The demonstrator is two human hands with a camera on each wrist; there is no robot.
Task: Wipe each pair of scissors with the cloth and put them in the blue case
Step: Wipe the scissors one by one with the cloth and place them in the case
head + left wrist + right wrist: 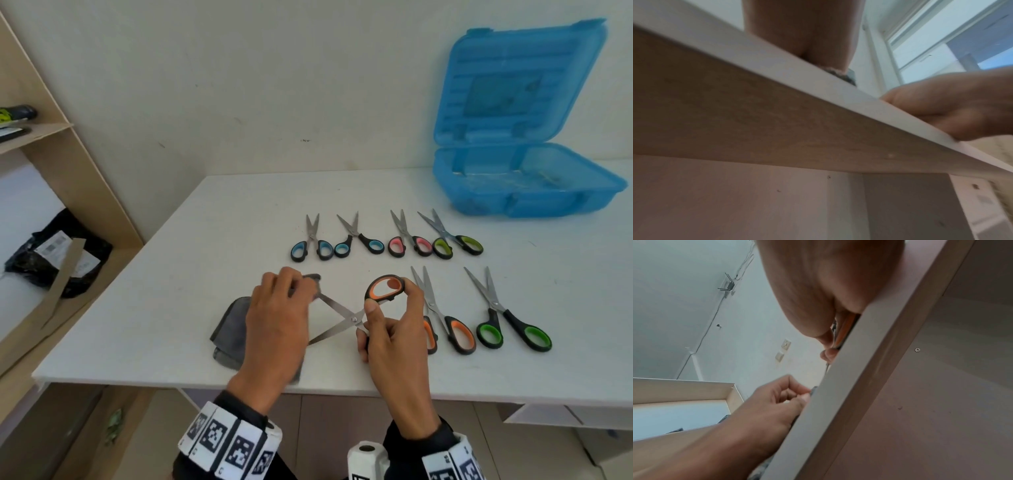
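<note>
Hands worked at the near table (137,325) edge: the right hand (390,329) gripped the handles of orange scissors (346,317), blades spread, while the left hand (277,315) pinched the grey cloth (227,329) around one blade. Six more scissors lay beyond. Farthest right stood the open blue case (520,195).

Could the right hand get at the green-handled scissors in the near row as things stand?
Probably not yet: the right hand is holding the opened orange-handled scissors. The green-handled scissors lie uncovered just beyond another orange pair, so the path itself looks free.
</note>
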